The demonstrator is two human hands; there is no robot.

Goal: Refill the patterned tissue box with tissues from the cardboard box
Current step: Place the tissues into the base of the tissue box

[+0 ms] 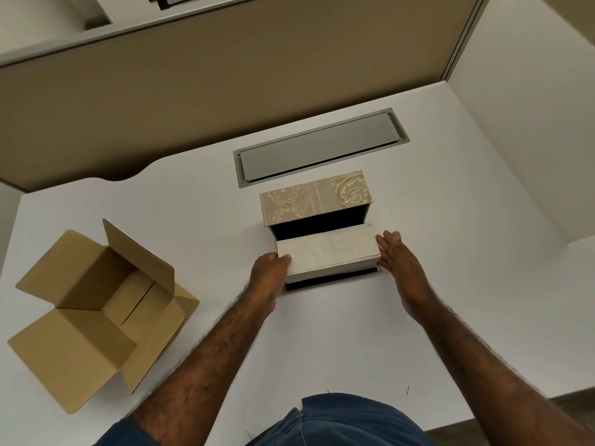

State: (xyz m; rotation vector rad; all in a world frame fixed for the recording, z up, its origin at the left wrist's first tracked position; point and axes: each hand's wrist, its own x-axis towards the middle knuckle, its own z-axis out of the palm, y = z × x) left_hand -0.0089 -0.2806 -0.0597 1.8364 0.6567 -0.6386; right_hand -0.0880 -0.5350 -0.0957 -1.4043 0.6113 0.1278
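Note:
The patterned tissue box (317, 197), beige with gold leaf scrolls, lies on the white desk with its black inside open toward me. A white stack of tissues (328, 251) sits at the box's opening. My left hand (269, 272) grips the stack's left end. At the stack's right end my right hand (397, 255) is pressed flat, fingers straight. The cardboard box (103, 313) stands open at the left, and its inside looks bare.
A grey metal cable hatch (318, 146) is set into the white desk (450, 284) just behind the tissue box. A tan partition wall (225, 91) runs along the desk's far edge. The desk's near edge is at my waist.

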